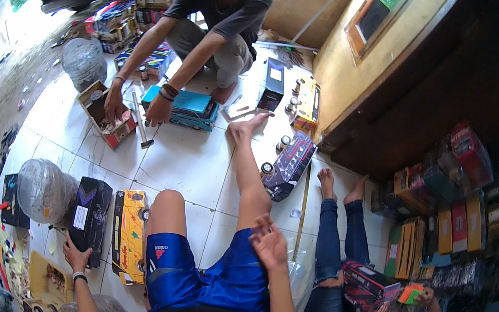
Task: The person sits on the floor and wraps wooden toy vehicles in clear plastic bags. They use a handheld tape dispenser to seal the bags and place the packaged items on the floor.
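My left hand [77, 254] is at the near end of a black toy bus [91, 213], its thumb and fingers around the end. The bus has purple markings and a white label. A yellow toy bus [128, 235] with coloured patterns lies on its side just right of it, wheels toward my leg. My right hand [268, 247] hovers over my right thigh, fingers loosely bent and apart, holding nothing. Beyond my right knee lies a dark patterned toy bus [291, 167], wheels facing left.
A person [222, 31] crouches ahead, one hand in a wooden box [104, 115], beside a hammer [141, 120] and a blue toy bus [187, 109]. At right, another person holds a coloured puzzle cube [411, 294] near a dark toy bus [368, 289]. Plastic-wrapped bundles [45, 191] stand left.
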Motion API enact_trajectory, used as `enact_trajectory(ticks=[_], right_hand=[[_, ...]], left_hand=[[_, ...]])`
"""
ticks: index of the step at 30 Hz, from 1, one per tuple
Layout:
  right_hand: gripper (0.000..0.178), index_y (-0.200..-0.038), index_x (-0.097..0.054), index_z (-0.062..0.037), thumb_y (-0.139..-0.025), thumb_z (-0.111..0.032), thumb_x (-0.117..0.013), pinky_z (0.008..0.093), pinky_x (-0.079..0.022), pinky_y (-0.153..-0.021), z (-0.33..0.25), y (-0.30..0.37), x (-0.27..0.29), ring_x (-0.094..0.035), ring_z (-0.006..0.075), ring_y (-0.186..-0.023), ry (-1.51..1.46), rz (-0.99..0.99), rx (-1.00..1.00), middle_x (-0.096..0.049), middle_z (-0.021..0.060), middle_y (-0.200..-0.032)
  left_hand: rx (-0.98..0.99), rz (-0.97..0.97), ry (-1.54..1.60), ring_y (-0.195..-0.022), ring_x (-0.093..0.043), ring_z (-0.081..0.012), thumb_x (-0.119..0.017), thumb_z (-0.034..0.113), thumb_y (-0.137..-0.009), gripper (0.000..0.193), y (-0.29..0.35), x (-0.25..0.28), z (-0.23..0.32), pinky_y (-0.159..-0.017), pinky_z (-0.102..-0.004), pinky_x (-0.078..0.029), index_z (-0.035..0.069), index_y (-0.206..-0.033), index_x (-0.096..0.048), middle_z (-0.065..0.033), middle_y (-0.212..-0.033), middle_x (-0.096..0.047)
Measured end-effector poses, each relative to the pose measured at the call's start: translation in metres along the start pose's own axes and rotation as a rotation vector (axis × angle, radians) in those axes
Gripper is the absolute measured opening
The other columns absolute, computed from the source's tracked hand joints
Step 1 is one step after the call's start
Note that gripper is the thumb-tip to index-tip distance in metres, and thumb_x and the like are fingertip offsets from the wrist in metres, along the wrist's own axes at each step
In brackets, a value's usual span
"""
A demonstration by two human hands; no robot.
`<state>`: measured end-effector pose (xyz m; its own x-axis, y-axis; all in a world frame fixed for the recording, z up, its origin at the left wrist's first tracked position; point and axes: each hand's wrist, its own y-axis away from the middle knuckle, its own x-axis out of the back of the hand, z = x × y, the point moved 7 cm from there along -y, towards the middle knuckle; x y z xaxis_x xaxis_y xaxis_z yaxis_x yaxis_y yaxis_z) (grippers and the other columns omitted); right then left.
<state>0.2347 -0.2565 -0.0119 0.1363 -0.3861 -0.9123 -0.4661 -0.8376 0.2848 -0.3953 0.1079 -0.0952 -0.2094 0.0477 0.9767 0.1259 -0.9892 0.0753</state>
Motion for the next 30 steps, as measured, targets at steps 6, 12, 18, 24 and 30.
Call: enact_trajectory(ticks=[6, 12, 18, 24, 30], right_hand=[[0.039, -0.138, -0.06, -0.009, -0.101, -0.019, -0.06, 0.0419, -0.056, -0.086, -0.075, -0.054, 0.128, -0.065, 0.0216, -0.102, 0.164, 0.608, 0.251, -0.068, 0.0109, -0.122], [0.044, -0.134, -0.064, -0.007, -0.091, -0.018, -0.072, 0.0376, -0.056, -0.079, -0.074, -0.103, 0.191, -0.066, 0.0189, -0.091, 0.682, 0.834, 0.199, -0.071, 0.0081, -0.115], [0.041, -0.125, -0.067, -0.0076, -0.086, -0.015, -0.08, 0.0326, -0.053, -0.069, -0.088, -0.156, 0.215, -0.065, 0.0149, -0.092, 1.175, 0.753, 0.268, -0.071, 0.0019, -0.111], [0.022, -0.102, -0.073, -0.002, -0.089, -0.018, -0.08, 0.0296, -0.048, -0.065, -0.087, -0.17, 0.208, -0.063, 0.0098, -0.08, 1.225, 0.634, 0.446, -0.071, 0.0008, -0.089], [0.031, -0.114, -0.074, 0.002, -0.087, -0.013, -0.079, 0.035, -0.056, -0.08, -0.107, -0.151, 0.16, -0.072, 0.0199, -0.09, 1.467, 0.635, 0.366, -0.079, 0.0135, -0.102]], left_hand=[[0.046, 0.01, -0.021, -0.156, -0.023, -0.0421, -0.097, 0.033, -0.065, 0.127, 0.013, 0.006, -0.003, -0.117, -0.0714, -0.025, 0.031, -0.167, -0.021, -0.0216, -0.169, -0.023], [0.094, 0.004, -0.001, -0.159, -0.015, -0.0411, -0.079, 0.063, -0.082, 0.109, 0.039, 0.014, 0.003, -0.118, -0.0715, -0.02, 0.029, -0.168, -0.022, -0.0206, -0.172, -0.014], [0.006, 0.069, 0.091, -0.158, -0.018, -0.0435, -0.068, 0.064, -0.093, 0.094, 0.073, 0.028, 0.015, -0.118, -0.0716, -0.02, 0.026, -0.167, -0.024, -0.0221, -0.172, -0.018], [0.002, 0.037, 0.11, -0.157, -0.021, -0.0439, -0.07, 0.058, -0.092, 0.091, 0.093, 0.019, 0.019, -0.12, -0.0699, -0.017, 0.024, -0.166, -0.03, -0.023, -0.172, -0.019], [-0.087, 0.032, 0.098, -0.158, -0.019, -0.0425, -0.067, 0.053, -0.095, 0.085, 0.095, 0.023, 0.034, -0.119, -0.0694, -0.016, 0.022, -0.166, -0.031, -0.0221, -0.172, -0.019]])
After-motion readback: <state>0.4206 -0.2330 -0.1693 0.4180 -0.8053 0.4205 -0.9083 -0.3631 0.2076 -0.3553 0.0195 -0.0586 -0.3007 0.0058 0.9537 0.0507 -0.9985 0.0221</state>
